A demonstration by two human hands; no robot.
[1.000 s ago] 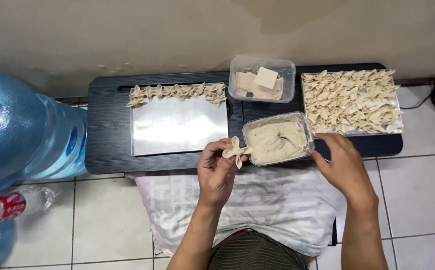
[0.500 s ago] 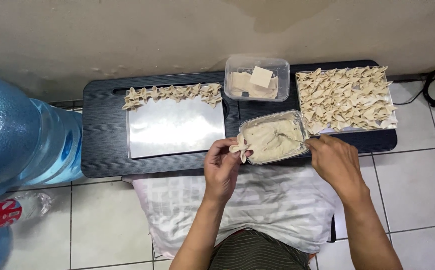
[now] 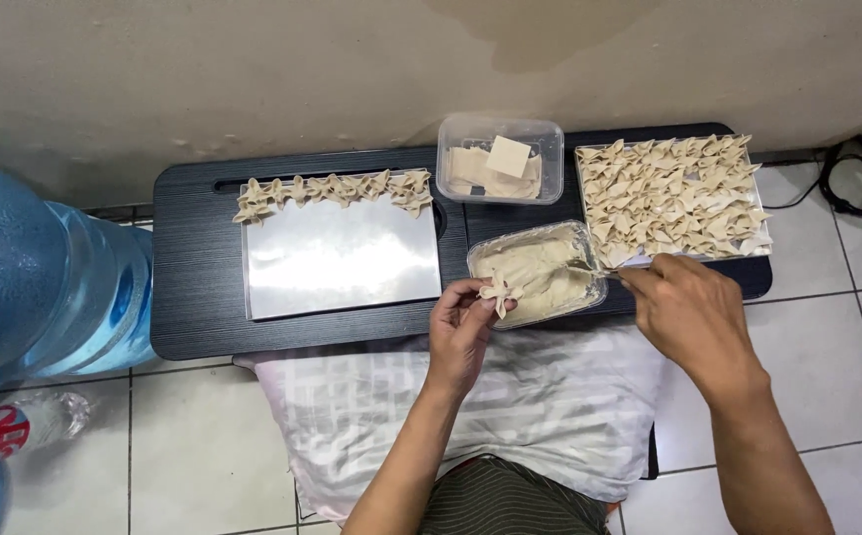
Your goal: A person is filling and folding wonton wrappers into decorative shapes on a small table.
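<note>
My left hand pinches a folded dumpling at the near rim of a clear tub of pale filling. My right hand grips a thin utensil whose tip reaches into the filling tub from the right. A metal tray on the left carries one row of folded dumplings along its far edge. A second tray at the right is covered with several folded dumplings. Behind the filling stands a clear box of square wrappers.
Everything sits on a low black table against a beige wall. A white striped pillow lies across my lap. Big blue water jugs and a small bottle stand at the left. Black cables lie at the right.
My right hand has moved left, bringing the utensil into the filling tub. My left hand keeps the folded dumpling at the tub's near rim.
</note>
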